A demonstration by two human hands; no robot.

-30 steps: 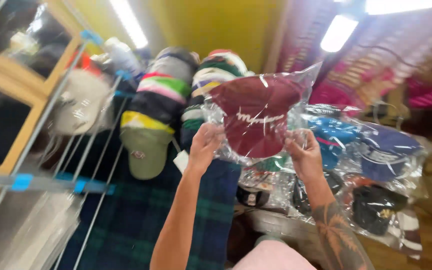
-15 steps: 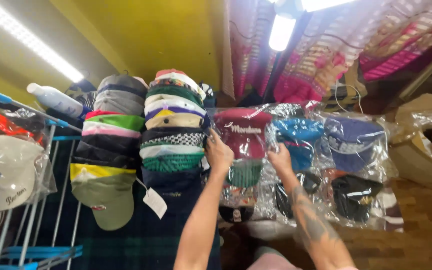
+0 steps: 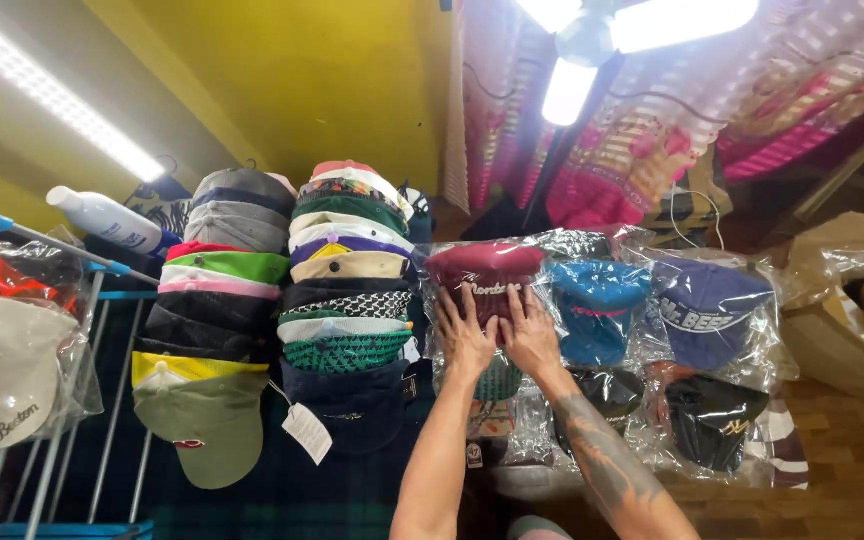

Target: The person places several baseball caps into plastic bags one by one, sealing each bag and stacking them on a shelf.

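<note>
My left hand (image 3: 465, 335): flat, fingers spread, palm pressed on the clear bag over the maroon cap (image 3: 483, 276); it grips nothing, only pushes the cap back against the display so it sits flush.
My right hand (image 3: 530, 335): just beside the left one, thumbs nearly touching, also opened flat on the same bag, lower right of the cap's front; the push is shared so the bag lies smooth rather than bunched.
Maroon cap: in its plastic bag at the left end of the upper row of bagged caps, brim side down under my palms, crown up, front facing me so its stitching can be read by a shopper.
Blue cap (image 3: 597, 300): bagged, touching the maroon one on its right, front outward the same way.
Purple cap (image 3: 707, 305): bagged, farther right in that row, overlapping the blue cap's bag.
Black caps (image 3: 702, 415): bagged, lower row, partly tucked beneath the upper bags, which saves wall room.
Stacked caps (image 3: 347, 300): two tall columns left of my hands, unbagged, nested crown in crown to hold many in little space; a paper tag (image 3: 307, 432) hangs from the lowest.
Cream cap (image 3: 2, 370): far left, bagged, hung on a metal rack (image 3: 117, 400).
White bottle (image 3: 107, 220): lying on the rack's top bar.
</note>
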